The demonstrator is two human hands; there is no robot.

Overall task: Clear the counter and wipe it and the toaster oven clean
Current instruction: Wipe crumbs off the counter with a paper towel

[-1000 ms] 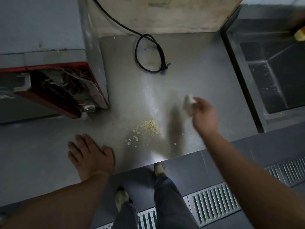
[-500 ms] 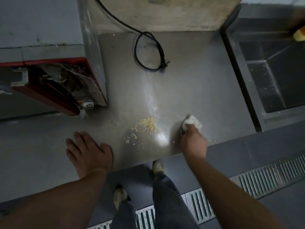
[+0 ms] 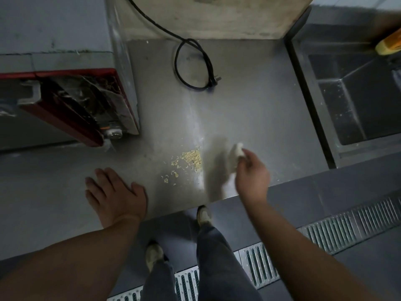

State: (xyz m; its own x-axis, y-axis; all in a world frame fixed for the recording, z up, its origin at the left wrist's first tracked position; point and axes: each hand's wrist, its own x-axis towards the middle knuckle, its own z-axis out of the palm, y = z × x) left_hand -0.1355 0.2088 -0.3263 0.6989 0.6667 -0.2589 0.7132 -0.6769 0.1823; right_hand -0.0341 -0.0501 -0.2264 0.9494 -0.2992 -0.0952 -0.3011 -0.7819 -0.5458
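We wipe the worktop beside a pile of crumbs.

Nearest us, our shoes stand on the floor by a drain grate, below the worktop edge. Left of the crumbs, our left hand lies flat on the worktop, fingers straight and spread, holding nothing. Just right of the crumbs, our right hand has its fingers curled round a pale cloth, blurred, so we cannot tell whether it touches the surface. Left of the crumbs and farther back stands the oven, its red door open. Beyond the crumbs a black cord lies looped. Far right of them is the sink, with a yellow thing at its back corner.
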